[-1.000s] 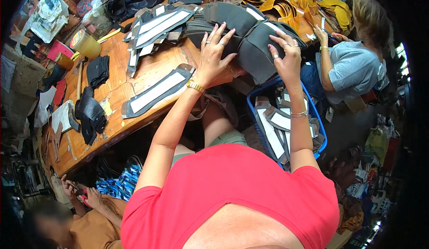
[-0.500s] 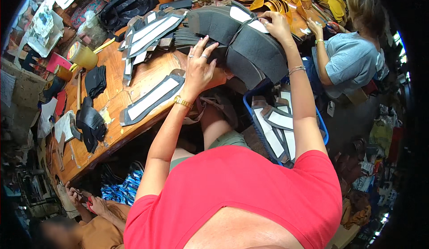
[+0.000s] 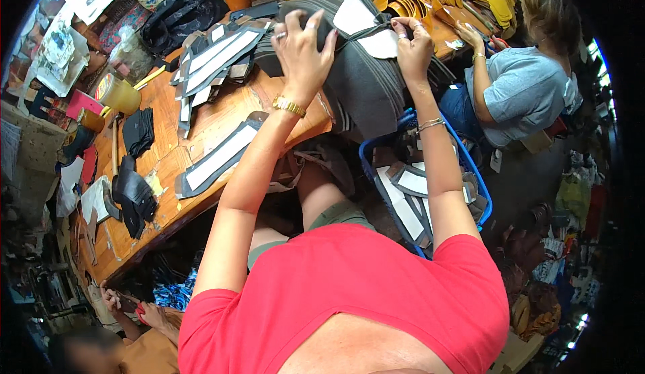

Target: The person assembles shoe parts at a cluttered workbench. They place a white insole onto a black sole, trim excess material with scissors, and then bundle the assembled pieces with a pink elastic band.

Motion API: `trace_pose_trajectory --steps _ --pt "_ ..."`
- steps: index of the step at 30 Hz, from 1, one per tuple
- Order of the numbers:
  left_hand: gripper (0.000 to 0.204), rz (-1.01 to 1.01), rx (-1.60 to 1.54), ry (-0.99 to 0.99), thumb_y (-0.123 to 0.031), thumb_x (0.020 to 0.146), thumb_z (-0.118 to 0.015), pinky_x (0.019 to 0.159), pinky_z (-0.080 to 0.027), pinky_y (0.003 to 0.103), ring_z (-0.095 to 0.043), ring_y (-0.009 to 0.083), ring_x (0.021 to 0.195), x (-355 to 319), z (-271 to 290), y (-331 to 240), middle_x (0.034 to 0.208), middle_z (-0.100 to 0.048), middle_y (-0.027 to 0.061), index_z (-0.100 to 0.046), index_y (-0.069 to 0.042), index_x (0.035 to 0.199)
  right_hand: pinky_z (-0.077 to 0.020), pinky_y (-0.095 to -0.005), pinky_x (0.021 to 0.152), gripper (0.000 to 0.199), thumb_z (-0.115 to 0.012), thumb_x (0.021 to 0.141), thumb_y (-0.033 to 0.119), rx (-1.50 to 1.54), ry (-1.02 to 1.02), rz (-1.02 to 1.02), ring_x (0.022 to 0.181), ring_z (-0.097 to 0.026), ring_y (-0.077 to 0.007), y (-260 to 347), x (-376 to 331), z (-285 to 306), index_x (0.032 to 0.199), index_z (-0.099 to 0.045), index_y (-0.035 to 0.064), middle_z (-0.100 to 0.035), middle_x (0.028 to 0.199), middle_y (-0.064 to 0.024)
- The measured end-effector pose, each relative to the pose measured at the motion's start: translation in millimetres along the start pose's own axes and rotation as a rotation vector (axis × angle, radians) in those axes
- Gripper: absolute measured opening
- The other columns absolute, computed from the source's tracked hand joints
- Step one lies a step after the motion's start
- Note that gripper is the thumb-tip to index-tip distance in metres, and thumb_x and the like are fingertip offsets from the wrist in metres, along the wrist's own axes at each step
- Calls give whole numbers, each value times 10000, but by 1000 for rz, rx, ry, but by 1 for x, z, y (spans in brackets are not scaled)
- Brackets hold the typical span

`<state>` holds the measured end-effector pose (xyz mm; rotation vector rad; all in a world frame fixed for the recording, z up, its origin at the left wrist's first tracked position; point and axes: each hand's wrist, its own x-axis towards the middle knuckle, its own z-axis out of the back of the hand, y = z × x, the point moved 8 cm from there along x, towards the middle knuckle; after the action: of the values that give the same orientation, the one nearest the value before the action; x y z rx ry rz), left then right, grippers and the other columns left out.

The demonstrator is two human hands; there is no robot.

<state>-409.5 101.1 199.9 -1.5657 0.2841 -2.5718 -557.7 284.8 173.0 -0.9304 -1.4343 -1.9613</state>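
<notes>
We're holding both hands over a big dark-grey bundle of flat, curved, stacked sheets [image 3: 369,95], which is sitting right under and between them, with its lower end jutting past the table edge. Our right hand [image 3: 414,48] is closing thumb and fingertips on a thin dark cord [image 3: 366,33] that's crossing a rounded white piece [image 3: 353,17] on top of the bundle. Our left hand [image 3: 302,55] is hanging open, fingers spread and bent above the bundle's left part, and we honestly can't tell if the fingertips are touching it. Left of that hand, a messy pile of grey strips with white centres [image 3: 215,58] is lying on the orange-brown wooden table [image 3: 161,146], and by our left forearm we're seeing one loose grey-and-white panel [image 3: 222,159]. Under our right forearm, a blue plastic basket [image 3: 488,207] is holding more grey-and-white pieces [image 3: 410,180]. Beyond our right hand, some mustard-yellow curved strips [image 3: 403,3] are lying around, and a co-worker in a light-grey T-shirt [image 3: 527,95] is working to its right
</notes>
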Motion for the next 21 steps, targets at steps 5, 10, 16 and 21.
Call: trace_pose_trajectory --steps 5,10,16,21 --pt "271 -55 -363 207 -225 802 -711 733 -502 406 -618 307 823 25 -66 -14 894 -596 115 -702 -113 1048 -480 -374 701 74 -655 848 87 -32 14 126 785 -629 -303 24 -13 -17 855 -673 16 -643 839 -122" --pt "218 -21 -465 390 -268 763 -743 751 -509 397 -629 297 853 31 -116 0 889 -600 91 -742 -128 930 -480 -374 706 82 -654 851 100 -66 -5 46 793 -630 -309 -1 -11 -20 851 -673 20 -645 835 -122" --pt "188 -97 -283 390 -308 805 -714 719 -511 393 -661 253 827 41 -132 -15 890 -613 68 -743 -174 935 -478 -380 713 99 -666 846 118 -56 -18 25 804 -637 -311 -20 -4 -19 832 -677 21 -659 841 -129" --pt "172 -24 -400 331 -288 853 -664 733 -516 404 -667 273 814 46 -148 -10 888 -679 75 -698 -172 975 -489 -359 675 97 -669 845 103 22 -50 -62 735 -661 -284 -46 2 -18 846 -690 8 -681 801 -127"
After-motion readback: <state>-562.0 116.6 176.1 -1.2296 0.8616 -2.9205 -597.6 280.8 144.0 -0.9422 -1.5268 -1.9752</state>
